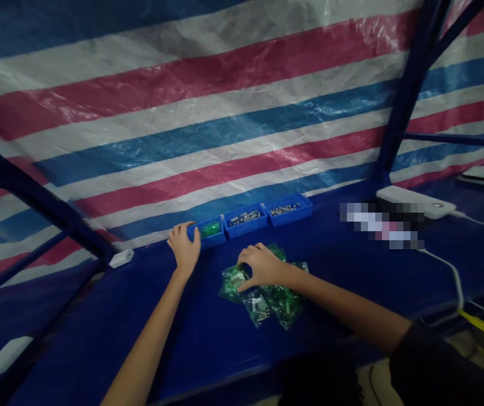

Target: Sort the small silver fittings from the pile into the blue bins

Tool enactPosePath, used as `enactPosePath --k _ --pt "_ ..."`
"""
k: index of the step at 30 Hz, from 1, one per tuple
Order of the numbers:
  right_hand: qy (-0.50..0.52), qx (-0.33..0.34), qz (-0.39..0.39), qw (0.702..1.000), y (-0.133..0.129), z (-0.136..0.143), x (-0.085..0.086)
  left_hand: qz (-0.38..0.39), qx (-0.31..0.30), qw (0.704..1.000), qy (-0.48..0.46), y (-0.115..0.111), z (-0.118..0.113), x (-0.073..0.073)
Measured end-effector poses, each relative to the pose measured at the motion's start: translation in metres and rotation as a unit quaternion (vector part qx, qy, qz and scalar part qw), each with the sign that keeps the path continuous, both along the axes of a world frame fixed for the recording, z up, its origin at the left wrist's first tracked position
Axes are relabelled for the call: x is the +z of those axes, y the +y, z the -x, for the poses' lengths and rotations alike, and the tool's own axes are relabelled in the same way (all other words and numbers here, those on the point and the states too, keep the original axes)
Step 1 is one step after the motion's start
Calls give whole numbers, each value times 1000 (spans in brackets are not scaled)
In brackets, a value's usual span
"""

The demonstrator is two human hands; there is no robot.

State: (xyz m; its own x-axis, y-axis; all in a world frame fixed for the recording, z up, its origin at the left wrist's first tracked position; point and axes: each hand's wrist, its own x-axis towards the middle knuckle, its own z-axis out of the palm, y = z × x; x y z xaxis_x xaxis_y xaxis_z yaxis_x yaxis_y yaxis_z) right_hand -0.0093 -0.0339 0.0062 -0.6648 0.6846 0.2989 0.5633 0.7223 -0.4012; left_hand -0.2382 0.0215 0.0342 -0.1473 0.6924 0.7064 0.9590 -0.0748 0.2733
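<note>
- Left hand (186,248): arm stretched toward the tabletop's (208,338) far edge, fingers parted around the left bin's (215,239) outer end; cannot tell whether they grip.
- Right hand (263,265): palm down over the bags (259,304), thumb well apart from curved fingers, holding none visibly.
- Bags: heaped between far and near edges.

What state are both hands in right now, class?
Left hand: at the left bin; whether gripping cannot be told.
Right hand: open, curved over the bags.
</note>
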Motion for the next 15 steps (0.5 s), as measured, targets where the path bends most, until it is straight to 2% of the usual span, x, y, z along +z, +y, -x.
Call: enactPosePath --k 1,3,6,8,11,15 --pt "-7 -11 -14 1000 2 0 1 -13 -15 1000 -17 -9 -11 -1" --pt "-14 -41 -36 998 5 -1 3 -3 -93 995 -42 -26 -34 -6" --pt "-17 -81 -28 996 10 -6 7 100 -240 964 -59 -46 -62 -16" --pt "1 -93 7 996 14 -9 8 163 -290 937 -102 -53 -73 -24" --pt "64 -110 56 990 19 -15 12 178 -304 911 -216 -60 -76 -31" --pt "152 -111 81 979 21 -16 13 111 -278 907 -297 -62 -71 -30"
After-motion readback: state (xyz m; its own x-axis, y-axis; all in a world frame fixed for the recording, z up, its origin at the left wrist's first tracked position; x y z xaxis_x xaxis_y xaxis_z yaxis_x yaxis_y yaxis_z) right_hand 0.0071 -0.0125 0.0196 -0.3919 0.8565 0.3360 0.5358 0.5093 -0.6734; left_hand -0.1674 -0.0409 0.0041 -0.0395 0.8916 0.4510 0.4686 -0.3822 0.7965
